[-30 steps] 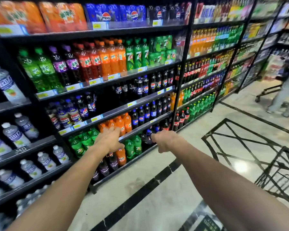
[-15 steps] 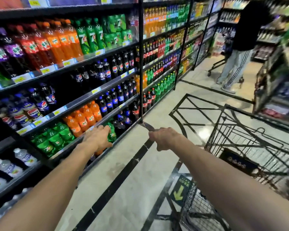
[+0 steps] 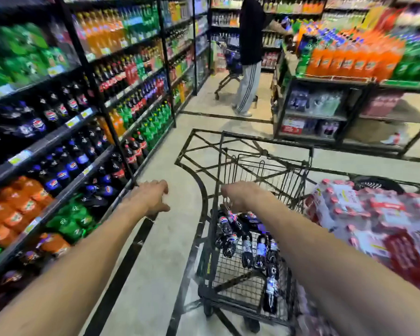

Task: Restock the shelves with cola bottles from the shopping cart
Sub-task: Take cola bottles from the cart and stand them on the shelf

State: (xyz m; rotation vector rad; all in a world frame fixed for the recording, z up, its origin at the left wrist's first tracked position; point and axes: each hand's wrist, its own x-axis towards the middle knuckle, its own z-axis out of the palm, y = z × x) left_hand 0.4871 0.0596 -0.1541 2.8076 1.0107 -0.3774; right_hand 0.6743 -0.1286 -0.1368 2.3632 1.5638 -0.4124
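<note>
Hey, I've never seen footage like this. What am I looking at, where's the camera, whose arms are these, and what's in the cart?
There is no machine here: a person wears one wide-angle camera on the head, looking forward and down, so both bare arms are theirs. They stand in a shop aisle. The left hand is open and empty, near the drink shelves. The right hand reaches over the black wire shopping cart, where Pepsi cola bottles lie; blur hides whether it grips one. Shrink-wrapped packs of red-capped bottles sit to the right. Another shopper stands further down.
</note>
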